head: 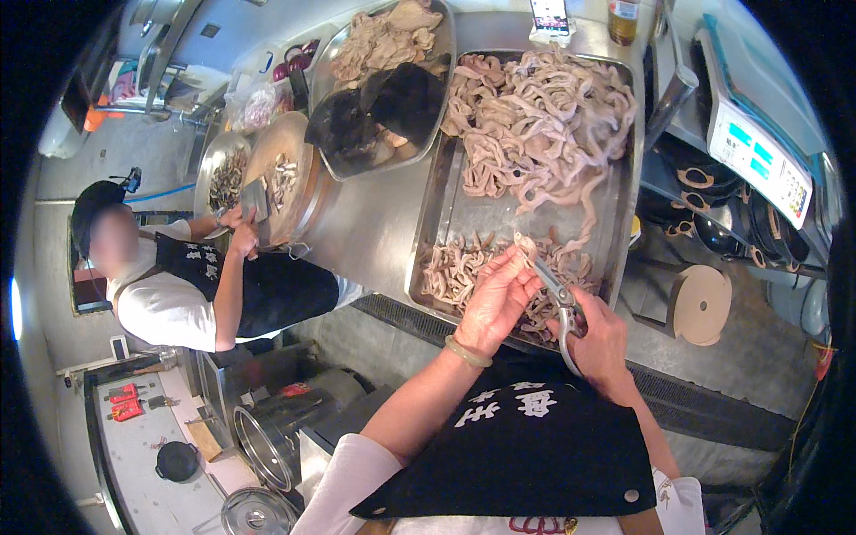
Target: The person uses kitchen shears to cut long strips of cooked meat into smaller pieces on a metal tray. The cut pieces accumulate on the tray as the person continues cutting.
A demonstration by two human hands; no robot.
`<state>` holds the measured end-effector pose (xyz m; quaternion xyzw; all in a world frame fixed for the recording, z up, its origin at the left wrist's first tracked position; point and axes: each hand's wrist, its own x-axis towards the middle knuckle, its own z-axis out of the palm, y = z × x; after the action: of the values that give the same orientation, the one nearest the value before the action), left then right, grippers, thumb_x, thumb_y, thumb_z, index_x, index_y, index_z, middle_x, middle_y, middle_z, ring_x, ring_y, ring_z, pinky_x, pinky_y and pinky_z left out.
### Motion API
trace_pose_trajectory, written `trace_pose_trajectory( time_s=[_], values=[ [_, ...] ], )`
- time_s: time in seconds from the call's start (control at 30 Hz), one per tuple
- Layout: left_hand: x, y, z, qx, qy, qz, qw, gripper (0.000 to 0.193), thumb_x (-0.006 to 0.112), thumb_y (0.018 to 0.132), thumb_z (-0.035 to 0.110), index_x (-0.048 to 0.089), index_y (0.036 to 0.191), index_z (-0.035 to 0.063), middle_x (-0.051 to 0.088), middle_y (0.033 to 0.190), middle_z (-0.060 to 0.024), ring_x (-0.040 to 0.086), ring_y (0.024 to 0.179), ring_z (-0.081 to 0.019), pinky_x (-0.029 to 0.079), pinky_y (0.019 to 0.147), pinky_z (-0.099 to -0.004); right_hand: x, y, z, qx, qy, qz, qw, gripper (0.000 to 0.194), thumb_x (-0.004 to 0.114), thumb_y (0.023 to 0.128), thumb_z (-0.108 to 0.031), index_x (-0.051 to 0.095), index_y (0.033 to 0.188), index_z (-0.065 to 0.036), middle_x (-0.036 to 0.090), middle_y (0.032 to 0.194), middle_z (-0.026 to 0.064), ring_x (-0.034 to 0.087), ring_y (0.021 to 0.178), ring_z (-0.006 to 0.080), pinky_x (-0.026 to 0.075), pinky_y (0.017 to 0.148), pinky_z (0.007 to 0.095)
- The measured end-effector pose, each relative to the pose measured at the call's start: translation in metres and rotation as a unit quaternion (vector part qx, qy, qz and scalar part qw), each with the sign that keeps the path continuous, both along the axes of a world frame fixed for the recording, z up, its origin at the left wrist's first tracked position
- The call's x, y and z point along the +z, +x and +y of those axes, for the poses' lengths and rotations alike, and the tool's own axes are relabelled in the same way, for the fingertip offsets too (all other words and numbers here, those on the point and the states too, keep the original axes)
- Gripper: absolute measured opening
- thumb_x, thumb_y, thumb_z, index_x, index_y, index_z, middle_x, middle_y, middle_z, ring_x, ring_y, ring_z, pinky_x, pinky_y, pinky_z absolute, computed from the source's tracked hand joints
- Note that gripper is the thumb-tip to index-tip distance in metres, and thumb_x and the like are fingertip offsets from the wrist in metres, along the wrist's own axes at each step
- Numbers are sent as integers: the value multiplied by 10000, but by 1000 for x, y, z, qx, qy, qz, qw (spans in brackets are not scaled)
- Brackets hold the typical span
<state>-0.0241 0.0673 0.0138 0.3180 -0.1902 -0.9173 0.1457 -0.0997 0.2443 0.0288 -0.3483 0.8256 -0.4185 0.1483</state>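
My left hand (498,294) pinches the end of a length of cooked intestine (525,246) above a large metal tray (491,217). In my right hand (598,334) is a pair of metal scissors (560,294), its blades at the held intestine; whether they are fully closed is hard to tell. Long uncut intestines (535,127) lie heaped in the far half of the tray, one strand trailing towards the near side. Short cut pieces (451,271) cover the near end, partly hidden beneath my hands.
To the left, a co-worker (221,267) holds a cleaver (254,200) at a round chopping board (284,140). A tub of meat (384,43) stands beside the tray. A phone (550,20), a bottle (623,23) and a digital scale (756,154) are at the back and right.
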Motion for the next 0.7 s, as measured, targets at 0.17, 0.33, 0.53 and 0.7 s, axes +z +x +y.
trace_pose_trajectory(
  time_s=[0.17, 0.33, 0.53, 0.7],
  values=[
    [-5, 9, 4, -31, 2, -7, 999, 126, 648, 953, 101, 659, 1075, 73, 715, 993, -49, 672, 852, -158, 569, 811, -342, 3, -3, -4, 6, 12, 6, 1000, 558, 861, 711, -199, 628, 1198, -58, 678, 907, 134, 661, 703, 289, 522, 613, 381],
    [-4, 11, 7, -13, 14, -28, 999, 144, 654, 950, 92, 632, 1090, 66, 709, 991, -53, 669, 825, -146, 571, 781, -320, 3, -10, -6, 30, 35, -15, 999, 560, 858, 712, -212, 626, 1196, -56, 692, 945, 148, 676, 753, 336, 531, 641, 404],
    [1, 12, 10, -12, 57, 8, 998, 172, 648, 951, 86, 633, 1121, 62, 693, 999, -45, 652, 838, -145, 564, 799, -323, -1, -5, -6, 24, 22, -38, 999, 562, 835, 750, -326, 622, 1206, -76, 705, 961, 174, 693, 795, 345, 540, 665, 429],
    [-4, 21, 11, -14, 65, -1, 998, 176, 643, 954, 97, 642, 1129, 70, 689, 995, -37, 642, 838, -152, 554, 832, -332, -7, -2, -9, 36, 23, -33, 999, 543, 825, 754, -353, 633, 1193, -96, 708, 921, 165, 695, 801, 348, 542, 673, 434]
  ],
)
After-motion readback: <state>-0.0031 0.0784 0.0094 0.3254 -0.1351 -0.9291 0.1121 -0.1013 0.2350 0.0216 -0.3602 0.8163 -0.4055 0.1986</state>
